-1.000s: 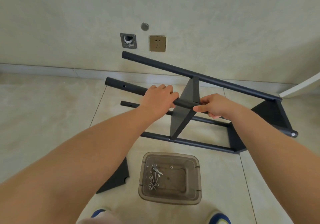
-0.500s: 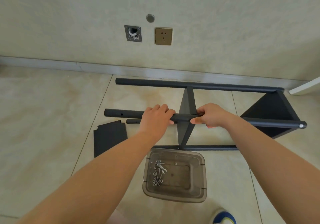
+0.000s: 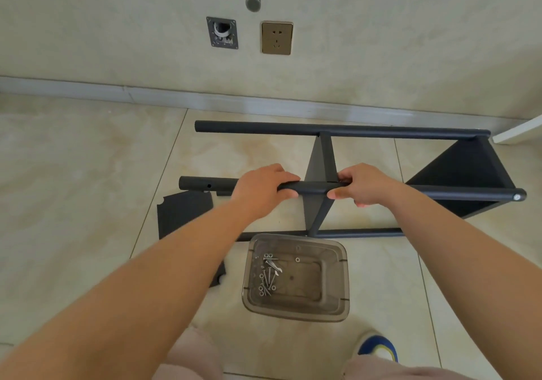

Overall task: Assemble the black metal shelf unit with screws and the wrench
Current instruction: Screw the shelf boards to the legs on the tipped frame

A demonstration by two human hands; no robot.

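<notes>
Nearest, a blue-and-yellow shoe toe [image 3: 378, 347] on the pale floor tile [image 3: 73, 174]; just beyond it, a smoky translucent rectangular plastic tub [image 3: 340, 294] holding loose silver screws and washers [image 3: 265, 280] and a small silver wrench [image 3: 274, 263]; left of the tub, a flat black metal panel [image 3: 181, 215] lying on the floor, partly under the left forearm; further out, the black metal shelf frame [image 3: 322, 159] lying on its side along the wall; left hand [image 3: 261, 189] and right hand [image 3: 363, 184] set apart, each wrapped round the frame's near round black tube [image 3: 311, 187], either side of the middle shelf plate; beyond, grey skirting, then a brass wall socket [image 3: 277, 38].
</notes>
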